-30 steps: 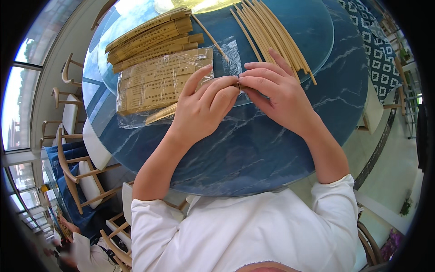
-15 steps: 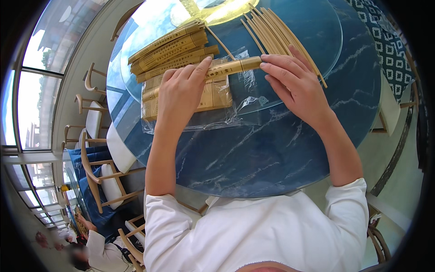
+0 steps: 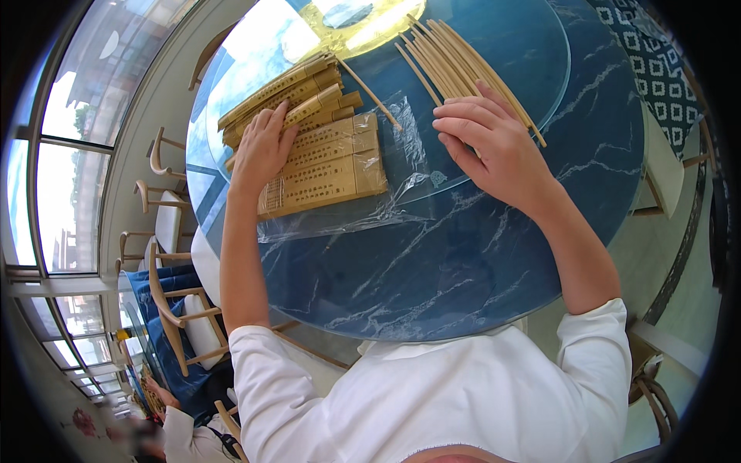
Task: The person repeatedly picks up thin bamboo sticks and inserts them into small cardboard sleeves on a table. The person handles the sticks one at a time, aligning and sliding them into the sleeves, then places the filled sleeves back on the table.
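My left hand (image 3: 262, 150) rests on the pile of tan printed paper chopstick sleeves (image 3: 266, 86) at the left. Its thumb and fingers close around the near end of a rounded sleeve (image 3: 315, 105); part of that sleeve is hidden under the hand. Below lies a stack of flat sleeves (image 3: 332, 166) on a clear plastic bag (image 3: 397, 202). My right hand (image 3: 490, 143) hovers beside a bundle of bare wooden chopsticks (image 3: 455, 65), its fingers apart and nothing in them. A single chopstick (image 3: 370, 94) lies between the pile and the bundle.
Everything sits on a round blue marbled table (image 3: 409, 285) with a glass turntable (image 3: 567, 54) on it. A yellow ring-shaped piece (image 3: 359, 35) is at the far side. Wooden chairs (image 3: 181, 309) stand at the left, and another person (image 3: 189, 436) is at lower left.
My left hand has moved left with the sleeve, from in front of my right hand onto the pile. My right hand has let go of the sleeve's end and stays nearly in place.
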Demonstrator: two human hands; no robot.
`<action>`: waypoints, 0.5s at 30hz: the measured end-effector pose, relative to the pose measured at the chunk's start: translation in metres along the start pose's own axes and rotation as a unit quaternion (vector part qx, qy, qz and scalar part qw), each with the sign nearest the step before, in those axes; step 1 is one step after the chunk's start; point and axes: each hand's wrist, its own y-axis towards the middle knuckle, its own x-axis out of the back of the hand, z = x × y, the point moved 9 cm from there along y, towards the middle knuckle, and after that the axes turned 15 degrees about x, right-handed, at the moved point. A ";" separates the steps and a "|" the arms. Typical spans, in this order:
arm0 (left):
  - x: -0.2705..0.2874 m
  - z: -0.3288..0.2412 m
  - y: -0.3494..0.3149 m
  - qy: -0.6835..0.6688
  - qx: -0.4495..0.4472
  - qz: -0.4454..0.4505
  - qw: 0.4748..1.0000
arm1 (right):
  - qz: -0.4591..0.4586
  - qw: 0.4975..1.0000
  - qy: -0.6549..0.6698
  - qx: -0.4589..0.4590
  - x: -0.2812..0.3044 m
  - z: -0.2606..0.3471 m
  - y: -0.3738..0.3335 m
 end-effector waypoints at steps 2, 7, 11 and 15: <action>-0.002 0.000 0.000 -0.002 0.001 0.010 1.000 | 0.005 1.000 -0.004 -0.005 0.000 -0.001 -0.001; -0.011 0.006 -0.001 0.011 0.015 0.033 0.999 | 0.020 1.000 -0.011 -0.016 -0.006 -0.006 -0.005; -0.014 0.008 -0.003 0.014 0.000 0.035 0.999 | 0.032 0.999 0.008 -0.018 -0.013 -0.003 -0.005; -0.011 0.006 -0.005 -0.010 -0.007 0.039 0.999 | 0.044 0.999 0.013 -0.012 -0.017 0.002 -0.004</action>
